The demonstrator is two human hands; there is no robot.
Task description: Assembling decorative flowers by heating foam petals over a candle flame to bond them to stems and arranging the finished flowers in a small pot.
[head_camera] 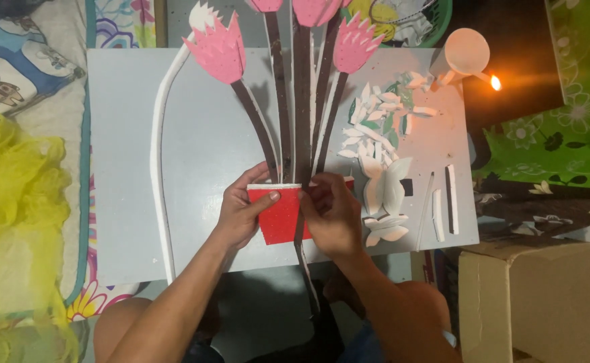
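Pot (pixel 280 216), red, cut from thin glitter foam sheet with a white strip along its top edge, lies flat at lower centre of the frame on a grey board (pixel 174 168).

Head view:
- Left hand (pixel 241 212) pinches the pot's left top corner, thumb on the face, fingers tucked under the edge; a narrow grip.
- Right hand (pixel 332 215) covers the pot's right side, fingertips pressed down near the white strip where the dark stems (pixel 302 101) meet it. Whether it pinches the pot or only presses on it, cannot tell.
- 4 pink flowers (pixel 217 50) top the stems at upper centre; a long white strip (pixel 159 168) arcs down the left of the board.
- White butterfly (pixel 386 185) and loose white petals (pixel 376 107) sit right of the hands; 2 short white bars (pixel 451 198) further right.
- Lit candle (pixel 495 83) and pale cup (pixel 466 52) at upper right; cardboard box (pixel 534 302) lower right; yellow netting (pixel 12 215) at left.

Handling, as a judgement: pot looks very light, soft and bendy, easily creased or dented, not slippery. Best held by its edges or corners, flat, with light fingertip pressure.
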